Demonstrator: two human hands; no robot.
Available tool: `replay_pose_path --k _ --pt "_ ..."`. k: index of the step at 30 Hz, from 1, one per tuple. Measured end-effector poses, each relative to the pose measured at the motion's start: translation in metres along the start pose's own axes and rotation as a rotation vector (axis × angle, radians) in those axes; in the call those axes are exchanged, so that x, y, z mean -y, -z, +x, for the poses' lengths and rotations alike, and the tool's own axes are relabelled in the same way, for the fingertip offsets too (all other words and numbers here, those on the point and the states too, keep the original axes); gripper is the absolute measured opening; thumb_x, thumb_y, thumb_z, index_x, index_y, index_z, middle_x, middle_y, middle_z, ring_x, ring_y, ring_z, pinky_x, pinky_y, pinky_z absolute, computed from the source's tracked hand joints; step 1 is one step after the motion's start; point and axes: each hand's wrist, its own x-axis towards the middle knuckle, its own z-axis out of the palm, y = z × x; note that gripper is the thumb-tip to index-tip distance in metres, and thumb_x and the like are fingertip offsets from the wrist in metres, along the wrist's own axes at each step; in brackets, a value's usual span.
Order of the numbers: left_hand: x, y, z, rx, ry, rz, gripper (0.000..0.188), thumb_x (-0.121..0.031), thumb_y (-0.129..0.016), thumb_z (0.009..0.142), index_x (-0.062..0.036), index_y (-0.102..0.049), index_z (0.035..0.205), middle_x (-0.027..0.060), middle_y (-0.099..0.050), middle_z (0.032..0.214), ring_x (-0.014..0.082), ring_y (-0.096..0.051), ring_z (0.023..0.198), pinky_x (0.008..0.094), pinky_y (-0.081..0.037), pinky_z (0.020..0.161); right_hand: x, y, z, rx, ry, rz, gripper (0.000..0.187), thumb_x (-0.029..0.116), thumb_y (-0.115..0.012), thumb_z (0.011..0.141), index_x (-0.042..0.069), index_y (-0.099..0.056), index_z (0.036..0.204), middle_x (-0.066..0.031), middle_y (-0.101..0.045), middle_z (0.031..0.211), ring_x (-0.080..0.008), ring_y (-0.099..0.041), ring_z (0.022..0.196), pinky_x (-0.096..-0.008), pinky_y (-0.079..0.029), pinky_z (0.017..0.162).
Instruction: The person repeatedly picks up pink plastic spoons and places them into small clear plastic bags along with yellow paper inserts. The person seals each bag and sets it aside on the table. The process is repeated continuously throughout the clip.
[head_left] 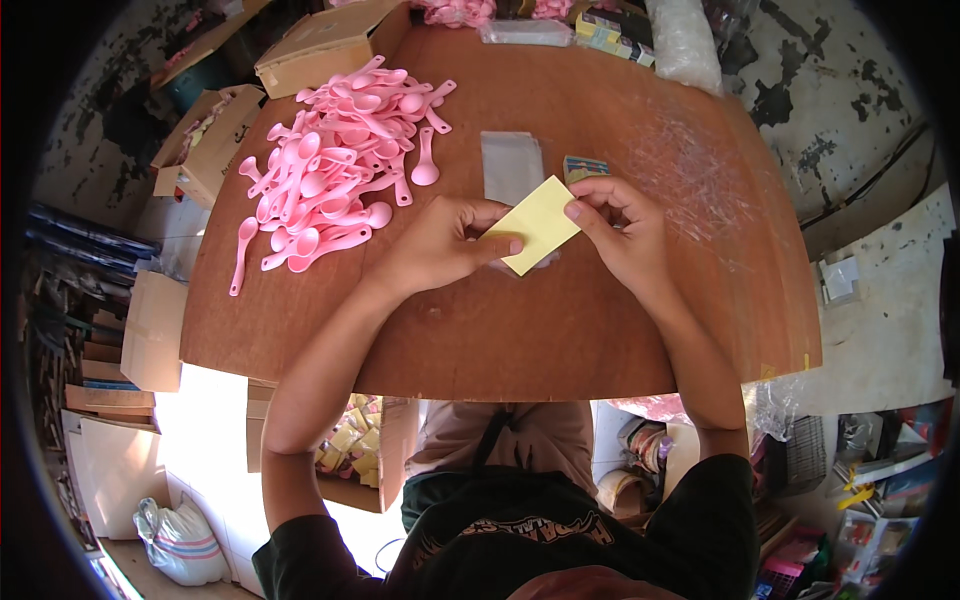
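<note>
A pale yellow rectangular card [536, 228] is held tilted above the wooden table [480, 340] between both hands. My left hand [445, 245] pinches its lower left end, thumb on top. At the upper right edge, my right hand [625, 232] grips the card between thumb and fingers. Just beyond the card lies a stack of clear plastic sleeves [511, 160], partly covered by it. A small stack of blue and yellow printed cards [585, 167] is behind my right fingers. Left of my hands, a large heap of pink plastic spoons [340, 150] spreads over the table.
Thin clear plastic scraps [690, 180] are scattered on the table's right side. A cardboard box [330, 45] and a rolled clear plastic sheet [685, 45] stand at the far edge. Below the table, near my left arm, an open carton [398, 450] holds many yellow packets.
</note>
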Motion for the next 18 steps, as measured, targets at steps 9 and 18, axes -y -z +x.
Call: replay_pose_path --k 9,18 --pt "-0.009 -0.01 0.009 -0.047 -0.009 -0.023 0.028 -0.013 -0.069 0.088 0.0023 -0.067 0.111 0.0052 -0.071 0.088 0.0049 -0.061 0.076 0.0234 -0.049 0.065 0.008 0.004 0.002 0.174 0.081 0.079 0.013 0.008 -0.069 0.087 0.0 -0.069 0.097 -0.0064 -0.066 0.094 -0.0093 -0.06 0.081 -0.0231 -0.048 0.067" --pt "-0.031 -0.011 0.02 -0.134 -0.122 0.083 0.027 -0.013 -0.069 0.087 -0.0009 -0.068 0.111 0.0097 -0.072 0.087 0.0084 -0.066 0.073 0.0259 -0.053 0.064 0.042 0.018 0.017 0.417 -0.02 0.086 0.015 0.007 -0.064 0.089 -0.001 -0.067 0.101 -0.008 -0.064 0.098 -0.0141 -0.062 0.086 -0.0279 -0.052 0.073"
